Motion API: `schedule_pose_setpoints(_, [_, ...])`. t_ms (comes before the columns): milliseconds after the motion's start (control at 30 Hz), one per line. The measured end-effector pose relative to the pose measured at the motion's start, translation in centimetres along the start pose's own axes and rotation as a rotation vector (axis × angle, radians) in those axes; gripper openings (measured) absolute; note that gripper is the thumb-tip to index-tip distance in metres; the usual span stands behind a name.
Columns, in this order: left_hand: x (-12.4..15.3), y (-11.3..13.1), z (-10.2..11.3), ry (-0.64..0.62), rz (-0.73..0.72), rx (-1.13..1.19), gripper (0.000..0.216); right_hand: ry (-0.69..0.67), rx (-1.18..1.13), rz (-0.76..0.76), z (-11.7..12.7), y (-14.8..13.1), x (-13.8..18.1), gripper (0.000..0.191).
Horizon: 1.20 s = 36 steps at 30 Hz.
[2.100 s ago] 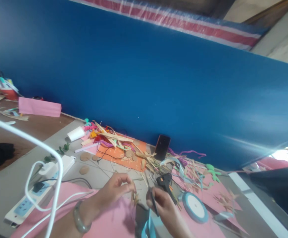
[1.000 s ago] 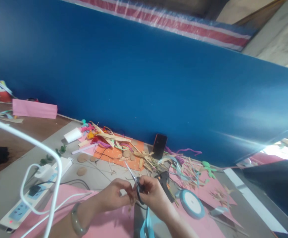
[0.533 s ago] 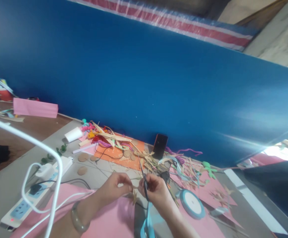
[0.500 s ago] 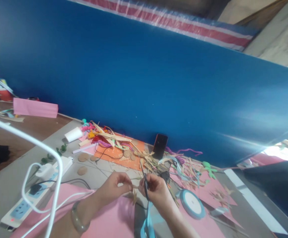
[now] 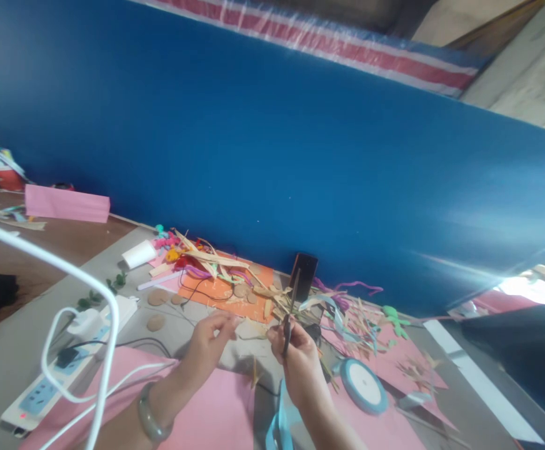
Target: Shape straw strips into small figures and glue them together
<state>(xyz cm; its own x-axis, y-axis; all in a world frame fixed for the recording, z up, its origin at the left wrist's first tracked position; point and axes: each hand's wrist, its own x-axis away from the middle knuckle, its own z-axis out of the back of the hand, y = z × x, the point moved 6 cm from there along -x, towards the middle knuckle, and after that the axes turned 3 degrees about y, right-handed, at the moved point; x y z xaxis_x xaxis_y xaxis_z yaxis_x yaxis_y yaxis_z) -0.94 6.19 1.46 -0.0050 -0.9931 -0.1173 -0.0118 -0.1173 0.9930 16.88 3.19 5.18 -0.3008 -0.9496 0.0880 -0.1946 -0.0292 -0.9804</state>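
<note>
My left hand (image 5: 208, 345), with a bangle (image 5: 153, 415) at its wrist, is closed in a pinch above the pink paper (image 5: 209, 409). What its fingertips hold, if anything, is too small to make out. To its right, my right hand (image 5: 299, 361) is wrapped round a pair of dark scissors (image 5: 293, 306), blades pointing up and away. Its thumb and forefinger are pressed together. A thin curved strand (image 5: 252, 338) shows between the two hands; I cannot tell whether either touches it. Below, a small straw-coloured bit (image 5: 254, 375) lies near the paper's edge.
Straw-like strips (image 5: 220, 259) are heaped on orange paper (image 5: 254, 310). A phone (image 5: 304, 275) leans against the blue partition (image 5: 272, 156). A ribbon spool (image 5: 364, 385) lies right, light-blue ribbon (image 5: 279, 428) in front. A power strip (image 5: 42, 390) and white cable (image 5: 99, 287) are left.
My hands have moved apart: the left up and to the left, the right slightly up and to the right. The scissors have swung more upright, their tips now in front of the phone.
</note>
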Motion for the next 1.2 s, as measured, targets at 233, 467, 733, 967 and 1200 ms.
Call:
schedule_pose_setpoints(233, [0.4,0.9,-1.2,-0.217,0.044,0.163,0.018,0.002,0.093,0.092,-0.9,0.7,0.7,0.026])
schedule_pose_setpoints(467, [0.6,1.8,-0.8,-0.175,0.088,0.232,0.012,-0.044,0.125,0.085,-2.7,0.3,1.8,0.022])
schedule_pose_setpoints(733, [1.0,2.4,-1.1,-0.205,0.150,0.301,0.014,-0.113,0.173,0.077,-2.6,0.5,1.8,0.021])
schedule_pose_setpoints(967, [0.1,1.3,-0.4,-0.115,0.160,0.334,0.017,-0.338,0.857,0.336,-0.8,-2.6,2.2,0.020])
schedule_pose_setpoints(1200, [0.5,2.3,-0.4,-0.144,0.137,0.319,0.010,-0.439,1.298,0.345,-0.1,-3.1,3.6,0.020])
